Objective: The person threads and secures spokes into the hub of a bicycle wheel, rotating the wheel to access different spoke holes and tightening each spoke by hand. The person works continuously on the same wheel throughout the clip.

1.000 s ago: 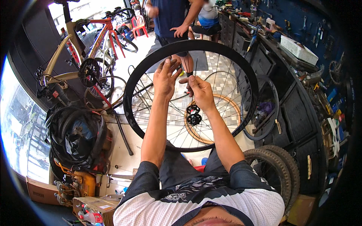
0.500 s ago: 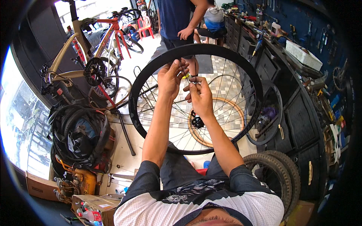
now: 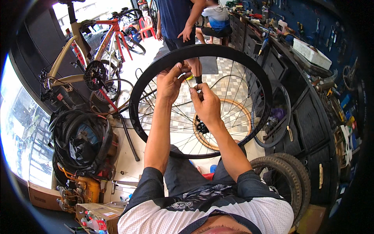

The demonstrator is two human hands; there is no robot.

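A black deep-rimmed bicycle wheel (image 3: pixel 202 50) stands tilted in front of me, its lower edge by my thighs. Thin dark spokes run from its black hub (image 3: pixel 201 127) to the rim. Just inside the upper left of the rim, my left hand (image 3: pixel 168 85) is closed, thumb and fingers pinched on a spoke (image 3: pixel 187 80). My right hand (image 3: pixel 207 103) is lower and to the right, above the hub, also pinching that spoke as far as I can see. Its curled fingers partly hide the contact.
A tan-rimmed hoop (image 3: pixel 249 121) lies on the floor beyond the wheel. Bicycles (image 3: pixel 58 80) and a heap of black tyres (image 3: pixel 64 136) fill the left. Knobby tyres (image 3: pixel 300 175) and a black drawer bench (image 3: pixel 311 121) line the right. A person (image 3: pixel 175 23) stands ahead.
My left hand has shifted slightly left and down. My right hand has dropped a little, its fingers more curled. The wheel has moved slightly left, and the standing person's arm has shifted left.
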